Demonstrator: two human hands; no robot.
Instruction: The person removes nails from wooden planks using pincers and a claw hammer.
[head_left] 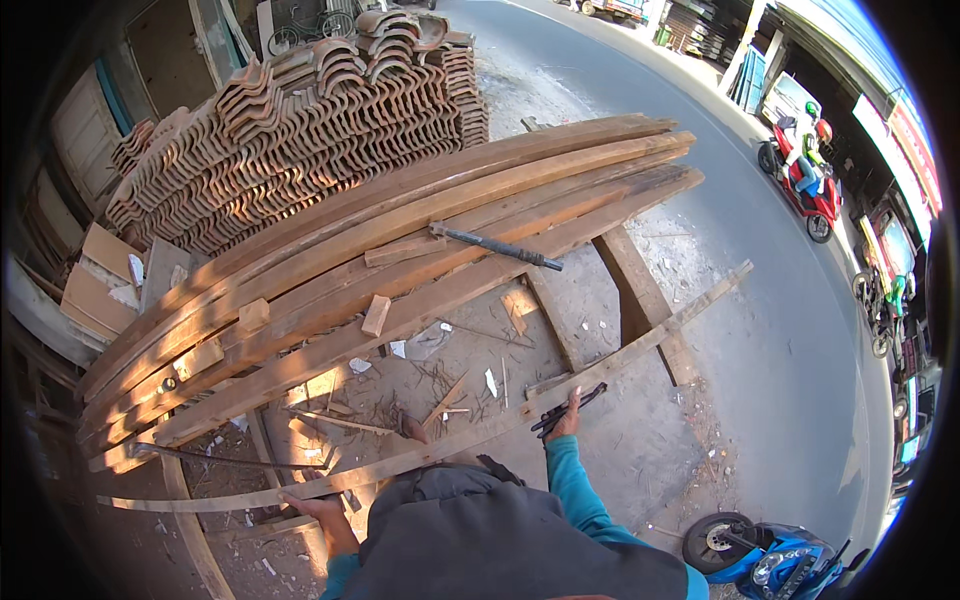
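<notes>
Crosswise, wooden strip (480,433) touching left fingers (292,499), beside right fingers (574,400).

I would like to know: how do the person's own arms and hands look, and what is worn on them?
Both arms wear long teal sleeves, ending near the wrists. The left hand and right hand are bare, without gloves. I can make out no markings on the sleeves.

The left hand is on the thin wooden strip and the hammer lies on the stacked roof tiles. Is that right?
No: the head view shows the hammer on the wooden beams, not the tiles; the left hand is on the strip.
</notes>
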